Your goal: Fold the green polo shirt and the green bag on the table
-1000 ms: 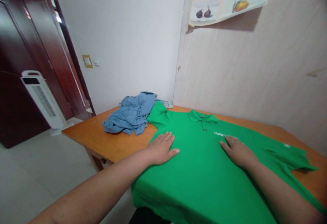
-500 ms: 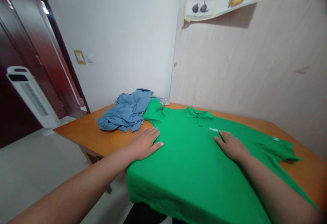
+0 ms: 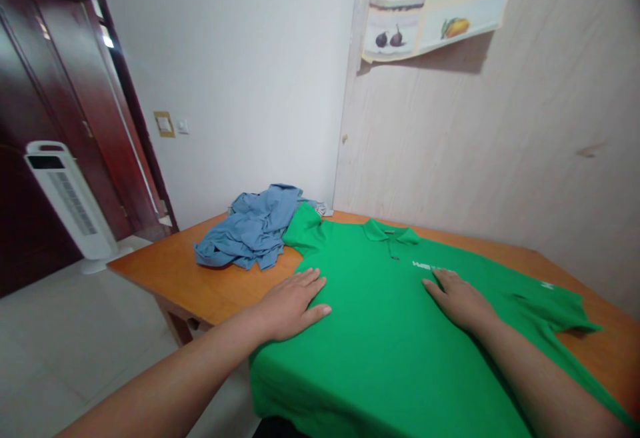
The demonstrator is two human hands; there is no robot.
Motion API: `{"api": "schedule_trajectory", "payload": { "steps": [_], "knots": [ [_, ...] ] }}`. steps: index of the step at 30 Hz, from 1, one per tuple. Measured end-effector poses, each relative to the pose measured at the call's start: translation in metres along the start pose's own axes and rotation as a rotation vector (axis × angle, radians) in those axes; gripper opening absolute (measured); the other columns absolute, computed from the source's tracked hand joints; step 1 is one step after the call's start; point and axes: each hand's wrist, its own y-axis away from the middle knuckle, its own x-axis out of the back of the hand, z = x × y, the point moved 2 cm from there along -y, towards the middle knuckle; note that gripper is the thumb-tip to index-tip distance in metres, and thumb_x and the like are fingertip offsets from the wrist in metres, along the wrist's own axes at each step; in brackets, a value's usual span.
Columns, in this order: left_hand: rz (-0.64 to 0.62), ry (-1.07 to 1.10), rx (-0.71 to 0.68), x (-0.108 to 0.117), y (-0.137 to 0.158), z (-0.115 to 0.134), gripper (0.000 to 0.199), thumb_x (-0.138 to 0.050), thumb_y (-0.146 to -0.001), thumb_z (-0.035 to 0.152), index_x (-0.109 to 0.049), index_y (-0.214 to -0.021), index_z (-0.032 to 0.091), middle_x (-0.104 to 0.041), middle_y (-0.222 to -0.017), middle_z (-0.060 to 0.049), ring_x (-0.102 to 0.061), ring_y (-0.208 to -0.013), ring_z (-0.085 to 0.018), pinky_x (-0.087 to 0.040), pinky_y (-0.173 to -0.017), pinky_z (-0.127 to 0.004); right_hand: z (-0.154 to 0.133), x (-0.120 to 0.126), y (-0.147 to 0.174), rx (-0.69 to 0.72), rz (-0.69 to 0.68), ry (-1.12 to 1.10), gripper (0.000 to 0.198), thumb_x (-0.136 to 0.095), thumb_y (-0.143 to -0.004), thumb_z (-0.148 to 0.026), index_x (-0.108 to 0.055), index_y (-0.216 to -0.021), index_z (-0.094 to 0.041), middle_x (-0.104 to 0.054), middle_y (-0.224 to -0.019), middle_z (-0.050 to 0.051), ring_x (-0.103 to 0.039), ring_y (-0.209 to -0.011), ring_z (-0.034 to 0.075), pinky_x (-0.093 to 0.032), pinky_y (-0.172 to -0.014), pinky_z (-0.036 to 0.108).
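Note:
A green polo shirt point(image 3: 370, 318) lies spread front side up, its collar toward the wall and its lower part hanging over the table's near edge. My left hand point(image 3: 295, 305) rests flat on the shirt's left side, fingers stretched out and thumb apart. On the chest at the right, my right hand point(image 3: 457, 298) lies flat too, its fingertips over part of the white lettering. Neither hand grips the cloth. The right sleeve point(image 3: 565, 305) is spread out on the table, while the left sleeve point(image 3: 304, 228) touches a crumpled blue garment point(image 3: 255, 225).
The wooden table point(image 3: 165, 265) stands against the wall, with the blue garment heaped at its back left. A white tower fan point(image 3: 73, 198) stands on the floor near a dark red door point(image 3: 60, 78). A fruit poster point(image 3: 435, 5) hangs above.
My left hand has slid slightly right and nearer to me over the shirt. My right hand stays about where it was on the chest. The camera view has tilted up a little.

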Motion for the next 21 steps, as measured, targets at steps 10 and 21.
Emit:
{"api": "schedule_trajectory", "payload": {
  "steps": [10, 21],
  "knots": [
    [0.065, -0.048, 0.057, 0.004, -0.003, -0.012, 0.065, -0.037, -0.095, 0.065, -0.051, -0.14, 0.019, -0.046, -0.149, -0.015, -0.036, -0.141, -0.031, -0.022, -0.117, -0.055, -0.007, 0.006, 0.002, -0.028, -0.005, -0.031, 0.072, -0.03, -0.096, -0.057, -0.043, -0.146, -0.007, -0.041, -0.152, 0.017, -0.032, -0.143, 0.032, -0.029, -0.114, 0.047],
    [0.038, 0.02, -0.022, -0.016, -0.025, 0.001, 0.07, -0.036, -0.096, 0.065, -0.042, -0.148, 0.019, -0.032, -0.157, -0.011, -0.027, -0.146, -0.028, -0.025, -0.118, -0.046, -0.012, 0.015, 0.005, -0.071, -0.002, -0.132, 0.071, -0.039, -0.094, -0.056, -0.044, -0.146, -0.009, -0.039, -0.153, 0.017, -0.031, -0.143, 0.032, -0.025, -0.116, 0.047]
  ]
}}
